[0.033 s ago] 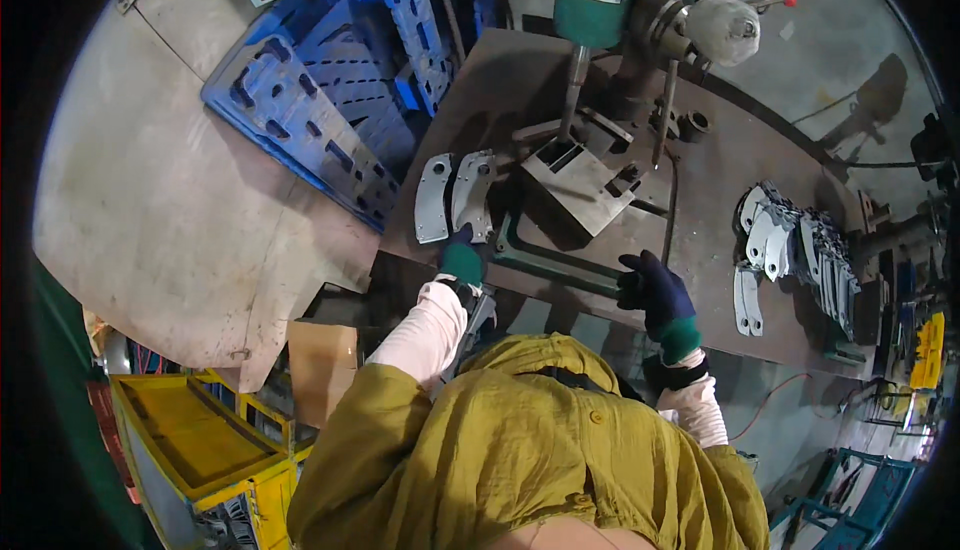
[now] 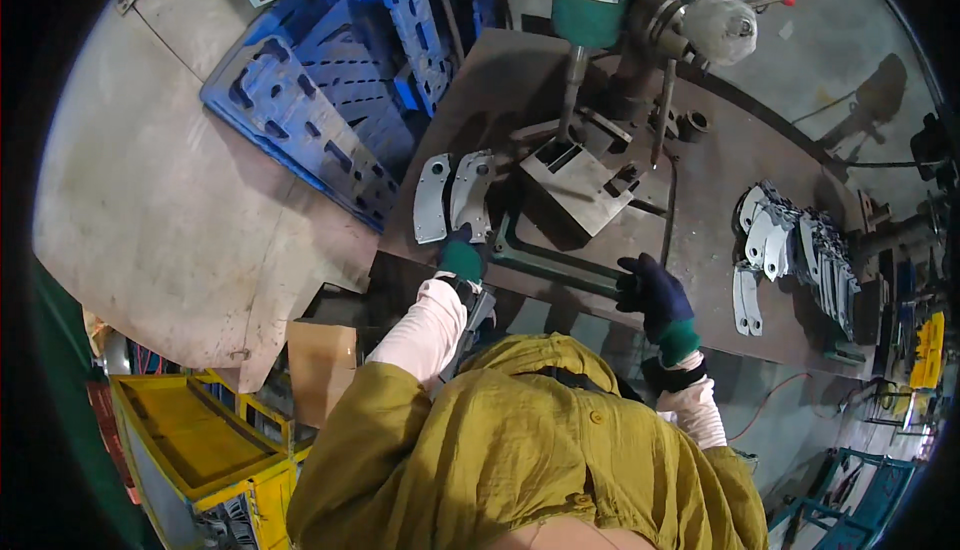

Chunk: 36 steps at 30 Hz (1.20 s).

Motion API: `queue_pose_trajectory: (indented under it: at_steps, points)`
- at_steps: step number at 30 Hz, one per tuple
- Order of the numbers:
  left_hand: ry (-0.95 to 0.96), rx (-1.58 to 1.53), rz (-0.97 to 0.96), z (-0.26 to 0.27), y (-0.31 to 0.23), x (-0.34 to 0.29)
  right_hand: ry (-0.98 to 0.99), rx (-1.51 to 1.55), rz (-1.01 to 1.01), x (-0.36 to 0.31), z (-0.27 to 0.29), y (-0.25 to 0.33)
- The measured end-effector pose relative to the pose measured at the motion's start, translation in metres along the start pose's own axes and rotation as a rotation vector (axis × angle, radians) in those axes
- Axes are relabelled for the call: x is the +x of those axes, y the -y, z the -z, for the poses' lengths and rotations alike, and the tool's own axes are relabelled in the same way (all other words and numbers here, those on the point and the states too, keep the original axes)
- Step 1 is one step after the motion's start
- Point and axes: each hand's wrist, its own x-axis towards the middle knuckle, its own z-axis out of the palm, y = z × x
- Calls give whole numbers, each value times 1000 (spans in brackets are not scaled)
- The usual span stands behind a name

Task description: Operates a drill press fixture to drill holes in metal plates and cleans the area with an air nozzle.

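My left hand (image 2: pixel 461 256), in a dark blue glove with a green cuff, closes on the lower end of a curved grey metal plate (image 2: pixel 469 195). Its fingertips are partly hidden against the metal. Another curved plate (image 2: pixel 431 198) lies just to the left. My right hand (image 2: pixel 655 295), gloved alike, hovers by the right end of the green machine base's front bar (image 2: pixel 560 269); its fingers are bent but apart, holding nothing. Between and beyond my hands, a steel block fixture (image 2: pixel 580 190) sits under the spindle (image 2: pixel 573 90) of a green drill press (image 2: pixel 590 10).
Several curved plates (image 2: pixel 768 240) are heaped at the table's right, with two more (image 2: pixel 747 302) nearer me. A feed handle (image 2: pixel 663 115) hangs right of the spindle. Blue plastic pallets (image 2: pixel 310 110) stand at the left, above a cardboard box (image 2: pixel 322 370) and a yellow cart (image 2: pixel 200 440).
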Motion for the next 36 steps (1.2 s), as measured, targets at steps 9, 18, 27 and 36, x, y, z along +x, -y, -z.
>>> queue_pose_trajectory:
  at_steps: [9,18,27,36]
  points:
    - [170,1083,-420,0,-12,-3,-10,6,-28,-15,2,-18]
    - [332,244,121,46,-49,19,-320,-409,23,-18,98,-13]
    - [312,767,-30,-8,-38,-51,-1219,-1273,-132,-74,300,-59]
    - [116,688,76,19,-20,-68,-947,-1579,-25,-78,290,-71]
